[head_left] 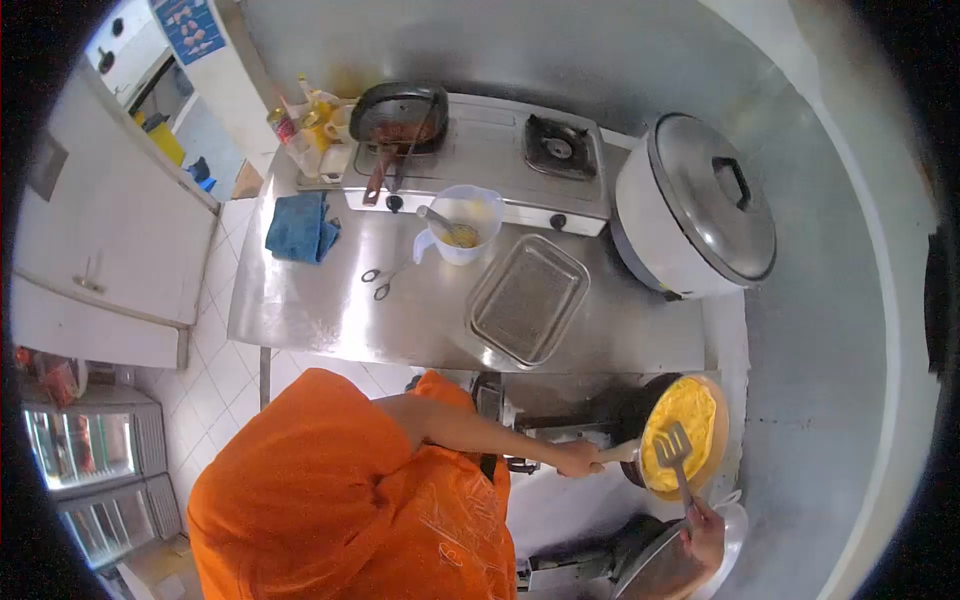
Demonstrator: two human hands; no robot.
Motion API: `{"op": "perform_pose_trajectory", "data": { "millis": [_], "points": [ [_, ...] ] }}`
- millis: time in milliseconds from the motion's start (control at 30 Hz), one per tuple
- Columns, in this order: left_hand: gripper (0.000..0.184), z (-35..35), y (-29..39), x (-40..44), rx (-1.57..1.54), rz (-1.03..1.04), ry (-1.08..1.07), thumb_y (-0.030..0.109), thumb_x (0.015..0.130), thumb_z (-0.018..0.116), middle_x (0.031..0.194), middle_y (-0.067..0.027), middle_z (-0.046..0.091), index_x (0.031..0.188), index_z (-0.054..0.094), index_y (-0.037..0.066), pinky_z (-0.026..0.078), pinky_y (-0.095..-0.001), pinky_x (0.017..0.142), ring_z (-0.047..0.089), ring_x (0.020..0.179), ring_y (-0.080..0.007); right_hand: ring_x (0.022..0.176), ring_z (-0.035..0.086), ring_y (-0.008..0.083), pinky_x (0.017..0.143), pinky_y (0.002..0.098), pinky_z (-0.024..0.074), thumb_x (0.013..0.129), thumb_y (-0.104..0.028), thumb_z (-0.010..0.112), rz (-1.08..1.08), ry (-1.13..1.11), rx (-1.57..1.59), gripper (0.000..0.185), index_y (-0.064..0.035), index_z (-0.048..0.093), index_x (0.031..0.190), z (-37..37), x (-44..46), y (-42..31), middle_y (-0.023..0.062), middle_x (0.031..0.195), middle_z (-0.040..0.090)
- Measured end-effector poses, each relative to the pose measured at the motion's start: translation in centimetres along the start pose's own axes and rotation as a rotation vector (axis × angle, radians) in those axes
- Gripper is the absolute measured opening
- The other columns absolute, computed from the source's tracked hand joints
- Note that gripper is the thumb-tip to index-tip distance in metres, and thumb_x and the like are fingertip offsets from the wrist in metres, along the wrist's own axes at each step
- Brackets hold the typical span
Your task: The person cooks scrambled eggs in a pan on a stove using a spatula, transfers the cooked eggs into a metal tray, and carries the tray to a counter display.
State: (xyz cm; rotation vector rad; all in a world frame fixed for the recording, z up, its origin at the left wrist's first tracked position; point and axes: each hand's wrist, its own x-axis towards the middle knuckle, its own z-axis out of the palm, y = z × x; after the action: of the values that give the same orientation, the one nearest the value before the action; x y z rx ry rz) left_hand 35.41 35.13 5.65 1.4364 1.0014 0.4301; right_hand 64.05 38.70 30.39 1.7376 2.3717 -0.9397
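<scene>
Orange cloth of my shirt [340, 480] fills the space closest to me, and past it my bare left forearm reaches out to the pan [710, 430]. With my left hand [577, 458] I have the pan's pale handle clamped, fingers wrapped round it. My right hand [704, 533] is closed on the spatula's handle, and the slotted head of the spatula [672, 446] lies over the flat yellow food [685, 415] in the pan; whether it presses down or just hovers over the surface, I cannot tell. The yellow food covers most of the pan's base, with its edge uneven. Just beside my right hand is a wide metal vessel [736, 545], partly hidden by that hand. On the steel counter [330, 325] sits an empty-looking rectangular tray [530, 300], with a clear jug [488, 222] near it; a whisk [458, 235] leans inside the jug, over something yellow. Scissors [383, 283] lie beside the jug, and a folded blue cloth [297, 228] lies farther off. Behind them, a dark square pan [402, 112] rests on the stove [485, 150], and a large lidded pot [645, 215] stands at the stove's other end.
</scene>
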Motion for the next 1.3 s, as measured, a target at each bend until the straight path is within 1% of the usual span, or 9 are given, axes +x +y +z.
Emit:
{"op": "perform_pose_trajectory", "data": {
  "millis": [67, 167, 233, 533, 633, 733, 833, 933, 1300],
  "points": [
    [0.034, 2.7, -4.7, 3.6, 0.066, 0.173, 0.076, 0.036, 0.096, 0.053, 0.076, -0.0207, 0.062, 0.1, 0.058, 0.002, 0.049, -0.0493, 0.069, 0.063, 0.072, -0.0353, 0.081, 0.062, 0.0227, 0.062, 0.0312, 0.0507, 0.095, -0.023, 0.06, -0.561, 0.1, -0.787, 0.04, -0.0018, 0.058, 0.129, 0.9, 1.9, 0.8, 0.0122, 0.098, 0.064],
    [0.042, 1.9, -2.7, 2.0, 0.086, 0.306, 0.114, 0.032, 0.097, 0.05, 0.074, -0.0238, 0.063, 0.131, 0.054, 0.006, 0.05, -0.0498, 0.068, 0.062, 0.067, -0.0393, 0.1, 0.062, 0.0351, 0.087, 0.0433, 0.0483, 0.088, -0.017, 0.057, -0.24, 0.248, -0.509, 0.043, -0.0054, 0.061, 0.129, 5.2, 7.6, 2.1, 0.021, 0.114, 0.065],
    [0.04, 0.9, -1.4, 0.6, 0.18, 0.268, 0.163, 0.034, 0.098, 0.05, 0.082, -0.0242, 0.065, 0.122, 0.057, 0.002, 0.049, -0.0502, 0.068, 0.062, 0.07, -0.0388, 0.116, 0.057, 0.0398, 0.105, 0.0426, 0.0421, 0.086, -0.017, 0.056, 0.043, 0.291, -0.309, 0.044, -0.0047, 0.06, 0.128, 6.7, 11.4, 2.1, 0.0228, 0.123, 0.062],
    [0.038, -0.7, -3.1, 0.5, 0.294, 0.222, -0.023, 0.034, 0.097, 0.051, 0.068, -0.0193, 0.062, 0.095, 0.063, -0.002, 0.049, -0.049, 0.062, 0.064, 0.064, -0.0368, 0.079, 0.07, 0.0351, 0.067, 0.0436, 0.0561, 0.076, -0.011, 0.06, 0.388, 0.325, -0.448, 0.015, -0.0021, 0.072, 0.08, 4.4, 13.6, 1.5, 0.0209, 0.08, 0.069],
    [0.05, -1.6, 0.7, -0.4, 0.134, 0.067, 0.033, 0.04, 0.095, 0.058, 0.052, -0.016, 0.058, 0.075, 0.059, -0.005, 0.048, -0.044, 0.051, 0.062, 0.048, -0.0299, 0.071, 0.069, 0.0334, 0.066, 0.0422, 0.0536, 0.084, -0.027, 0.059, 0.286, 0.288, -0.715, 0.026, -0.0039, 0.073, 0.084, 2.7, 8.2, 4.0, 0.0209, 0.074, 0.067],
    [0.046, -2.0, 2.0, -1.5, 0.062, 0.093, 0.072, 0.038, 0.095, 0.059, 0.052, -0.0141, 0.057, 0.076, 0.058, -0.004, 0.048, -0.0416, 0.048, 0.061, 0.047, -0.0255, 0.058, 0.065, 0.0209, 0.063, 0.0396, 0.0498, 0.091, -0.04, 0.056, 0.598, 0.272, -0.17, 0.037, -0.0112, 0.074, 0.104, -3.6, 0.0, -7.7, 0.0148, 0.062, 0.063],
    [0.038, -2.2, 1.9, -1.1, -0.086, -0.083, -0.039, 0.035, 0.092, 0.061, 0.055, -0.0092, 0.056, 0.078, 0.057, 0.0, 0.046, -0.038, 0.044, 0.057, 0.045, -0.0198, 0.059, 0.065, 0.0231, 0.061, 0.0409, 0.0492, 0.089, -0.032, 0.063, 0.646, 0.235, -0.106, 0.025, -0.0165, 0.076, 0.105, -4.8, -3.4, -11.0, 0.0133, 0.073, 0.068],
    [0.028, -3.5, 2.6, -0.5, -0.494, -0.424, -0.293, 0.031, 0.087, 0.063, 0.06, -0.0027, 0.05, 0.081, 0.051, 0.006, 0.04, -0.0316, 0.037, 0.051, 0.043, -0.014, 0.069, 0.068, 0.028, 0.063, 0.0427, 0.0519, 0.087, -0.034, 0.067, 0.194, 0.102, -0.656, 0.027, -0.0156, 0.075, 0.105, -3.1, -3.1, -9.2, 0.0134, 0.079, 0.07],
    [0.033, -2.3, 3.2, -1.7, -0.296, -0.241, -0.103, 0.034, 0.092, 0.063, 0.056, -0.0021, 0.051, 0.086, 0.053, 0.003, 0.042, -0.0309, 0.035, 0.051, 0.039, -0.0136, 0.085, 0.071, 0.0301, 0.073, 0.0445, 0.057, 0.091, -0.017, 0.054, 0.31, 0.218, -0.65, 0.023, -0.0207, 0.065, 0.112, 5.1, 7.3, -6.3, 0.0129, 0.09, 0.072]
  ]
}}
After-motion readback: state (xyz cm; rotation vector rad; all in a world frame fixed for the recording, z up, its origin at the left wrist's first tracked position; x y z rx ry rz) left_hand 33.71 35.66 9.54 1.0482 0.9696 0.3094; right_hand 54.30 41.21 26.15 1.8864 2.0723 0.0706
